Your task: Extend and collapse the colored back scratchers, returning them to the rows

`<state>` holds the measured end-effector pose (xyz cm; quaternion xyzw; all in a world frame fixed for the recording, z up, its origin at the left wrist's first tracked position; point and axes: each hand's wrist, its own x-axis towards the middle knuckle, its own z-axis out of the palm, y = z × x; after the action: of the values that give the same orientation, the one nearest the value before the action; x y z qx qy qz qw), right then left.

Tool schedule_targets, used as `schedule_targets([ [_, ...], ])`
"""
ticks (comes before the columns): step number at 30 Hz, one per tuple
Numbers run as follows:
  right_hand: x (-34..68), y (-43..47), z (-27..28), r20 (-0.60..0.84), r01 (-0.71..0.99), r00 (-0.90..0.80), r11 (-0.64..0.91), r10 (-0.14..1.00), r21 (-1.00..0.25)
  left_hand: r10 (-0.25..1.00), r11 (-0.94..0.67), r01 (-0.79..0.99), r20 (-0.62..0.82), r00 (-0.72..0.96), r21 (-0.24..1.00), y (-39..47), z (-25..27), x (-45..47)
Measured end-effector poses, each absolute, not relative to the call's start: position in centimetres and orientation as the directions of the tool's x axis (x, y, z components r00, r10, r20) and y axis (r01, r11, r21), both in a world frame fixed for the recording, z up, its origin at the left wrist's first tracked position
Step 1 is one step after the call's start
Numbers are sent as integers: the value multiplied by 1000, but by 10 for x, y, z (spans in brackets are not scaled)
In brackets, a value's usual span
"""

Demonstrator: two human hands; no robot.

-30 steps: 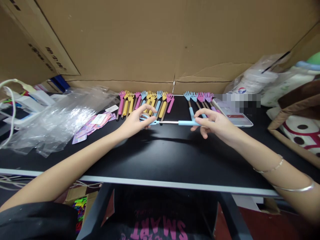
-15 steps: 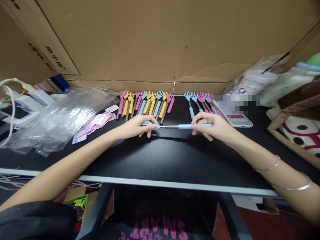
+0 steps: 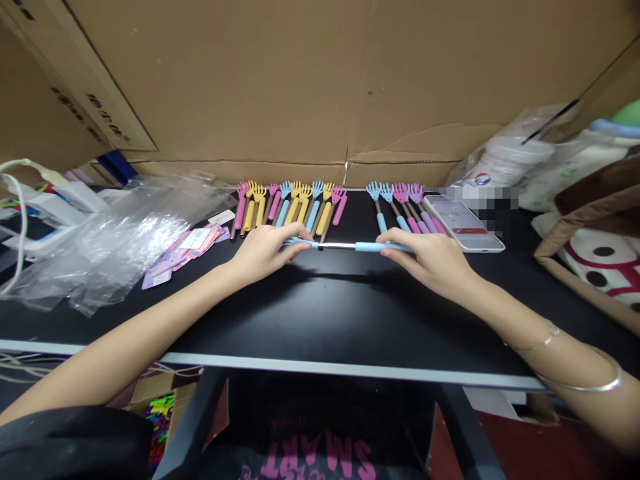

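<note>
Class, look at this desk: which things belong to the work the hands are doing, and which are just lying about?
In hand:
- blue back scratcher, held by left hand and right hand
- rows of scratchers

Lying about:
- phone
- plastic bags
- cardboard

Small packing workspace, cardboard boxes (image 3: 320, 80) leaning along the black table's (image 3: 320, 320) far edge, clear plastic bags (image 3: 115, 233) piling at its left end, rows of coloured back scratchers (image 3: 290, 207) lying sorted.
</note>
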<state>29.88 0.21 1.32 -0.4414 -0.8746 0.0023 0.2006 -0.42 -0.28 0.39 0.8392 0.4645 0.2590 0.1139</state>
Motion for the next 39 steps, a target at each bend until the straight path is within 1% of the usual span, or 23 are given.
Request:
schedule_targets([
  [4, 298, 3, 13, 305, 734, -555, 628, 774, -258, 823, -560, 727, 368, 433, 397, -3, 2, -4],
  [6, 299, 5, 13, 275, 714, -564, 627, 779, -310, 808, -572, 739, 395, 437, 354, -3, 1, -5],
  [9, 300, 8, 14, 207, 682, -581, 609, 788, -405, 758, -602, 765, 467, 456, 230, -5, -1, -4],
  [11, 301, 10, 15, 143, 637, -606, 585, 783, -503, 713, -616, 776, 514, 478, 134, -6, -2, -5],
  [13, 301, 10, 16, 68, 581, -636, 535, 768, -613, 674, -627, 777, 541, 503, 60, -7, -3, -5],
  [16, 301, 10, 17, -50, 516, -670, 417, 740, -749, 630, -643, 766, 564, 533, -5, -8, -3, -6],
  [19, 301, 9, 17, -148, 472, -681, 276, 717, -837, 616, -641, 767, 577, 537, -30, -8, -2, -6],
  [21, 302, 8, 16, -200, 456, -672, 186, 713, -870, 607, -637, 770, 587, 535, -42, -8, -1, -6],
  [23, 302, 7, 16, -231, 447, -663, 129, 712, -885, 592, -642, 765, 603, 535, -48, -9, 0, -5],
  [25, 302, 7, 15, -237, 452, -658, 122, 715, -884, 597, -647, 761, 599, 534, -33, -10, 1, -4],
  [29, 301, 9, 15, -210, 509, -631, 194, 746, -839, 655, -642, 766, 544, 525, 35, -12, -1, -3],
  [33, 299, 9, 17, -161, 556, -609, 274, 777, -784, 686, -640, 762, 516, 513, 94, -10, -3, -3],
  [35, 296, 7, 18, -114, 572, -593, 317, 797, -756, 709, -647, 746, 482, 515, 157, -8, -2, -4],
  [39, 292, 0, 19, 20, 612, -554, 423, 833, -669, 761, -642, 692, 390, 519, 331, -5, 1, -5],
])
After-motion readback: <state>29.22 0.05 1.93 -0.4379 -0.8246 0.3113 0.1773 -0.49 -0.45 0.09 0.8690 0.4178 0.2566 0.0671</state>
